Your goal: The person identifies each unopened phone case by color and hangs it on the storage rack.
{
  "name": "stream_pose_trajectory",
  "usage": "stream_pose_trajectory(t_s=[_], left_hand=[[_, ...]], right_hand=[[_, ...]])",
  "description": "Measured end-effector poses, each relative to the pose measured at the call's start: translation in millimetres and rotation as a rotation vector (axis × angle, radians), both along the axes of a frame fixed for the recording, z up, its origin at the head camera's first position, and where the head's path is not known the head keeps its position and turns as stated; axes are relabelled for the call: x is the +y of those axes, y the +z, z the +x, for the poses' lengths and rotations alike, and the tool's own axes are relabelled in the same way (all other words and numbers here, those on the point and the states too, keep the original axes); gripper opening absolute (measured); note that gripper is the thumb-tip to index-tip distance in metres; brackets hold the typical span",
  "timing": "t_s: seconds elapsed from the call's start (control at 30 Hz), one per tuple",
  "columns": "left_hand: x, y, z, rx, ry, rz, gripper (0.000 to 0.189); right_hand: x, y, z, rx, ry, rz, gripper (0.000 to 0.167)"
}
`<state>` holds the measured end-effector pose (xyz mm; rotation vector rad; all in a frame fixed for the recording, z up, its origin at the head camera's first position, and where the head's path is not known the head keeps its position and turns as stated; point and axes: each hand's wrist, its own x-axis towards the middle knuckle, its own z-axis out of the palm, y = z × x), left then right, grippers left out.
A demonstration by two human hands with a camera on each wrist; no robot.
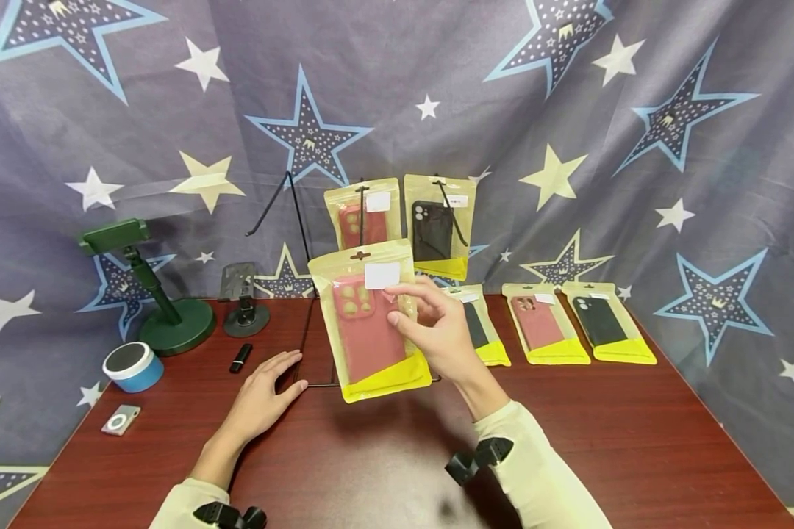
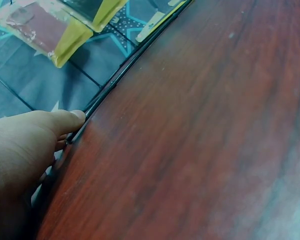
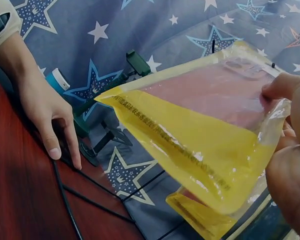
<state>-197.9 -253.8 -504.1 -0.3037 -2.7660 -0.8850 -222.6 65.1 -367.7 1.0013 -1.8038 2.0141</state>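
Note:
My right hand (image 1: 440,327) pinches the right edge of a clear pouch with a yellow bottom band, holding a pink phone case (image 1: 370,338). The pouch is raised upright before a black wire rack (image 1: 301,220), its hang hole at the top. My left hand (image 1: 261,400) rests at the rack's lower left corner, fingers extended, its thumb touching the base wire (image 2: 107,87). Behind the held pouch, another pink phone case pouch (image 1: 331,202) and a black phone case pouch (image 1: 433,228) hang on the rack's hooks. The left hook bears no pouch.
At right lie a pink case pouch (image 1: 542,327), a black case pouch (image 1: 602,323) and a partly hidden dark one (image 1: 483,330). At left are a green phone stand (image 1: 172,323), black stand (image 1: 243,319), black USB stick (image 1: 241,358), blue speaker (image 1: 135,371) and small silver player (image 1: 120,420).

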Motion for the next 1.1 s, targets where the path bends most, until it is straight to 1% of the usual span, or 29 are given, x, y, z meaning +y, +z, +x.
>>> stream_pose_trajectory(t_s=[0.2, 0.47, 0.6, 0.8, 0.9, 1.1], left_hand=[[-0.9, -0.5, -0.4, 0.001, 0.002, -0.002, 0.058], [-1.2, -0.1, -0.5, 0.002, 0.0, 0.0, 0.058], [-1.1, -1.2, -0.7, 0.005, -0.001, 0.002, 0.058], [-0.6, -2.1, -0.8, 0.005, -0.003, 0.001, 0.058], [-0.4, -2.3, -0.8, -0.001, -0.004, -0.003, 0.058], [0.2, -2.8, -1.2, 0.002, 0.003, -0.002, 0.058]], right_hand=[[-5, -4.4, -9.9, -0.023, 0.003, -0.035, 0.035], [-18, 0.8, -31.1, -0.077, 0.003, -0.09, 0.034], [-24, 3.1, -44.8, -0.1, -0.012, -0.098, 0.035], [-29, 3.1, -67.8, -0.122, -0.073, -0.089, 0.034], [-32, 2.7, -78.4, -0.137, -0.091, -0.096, 0.034], [-42, 7.4, -99.7, -0.182, -0.121, -0.098, 0.033]])
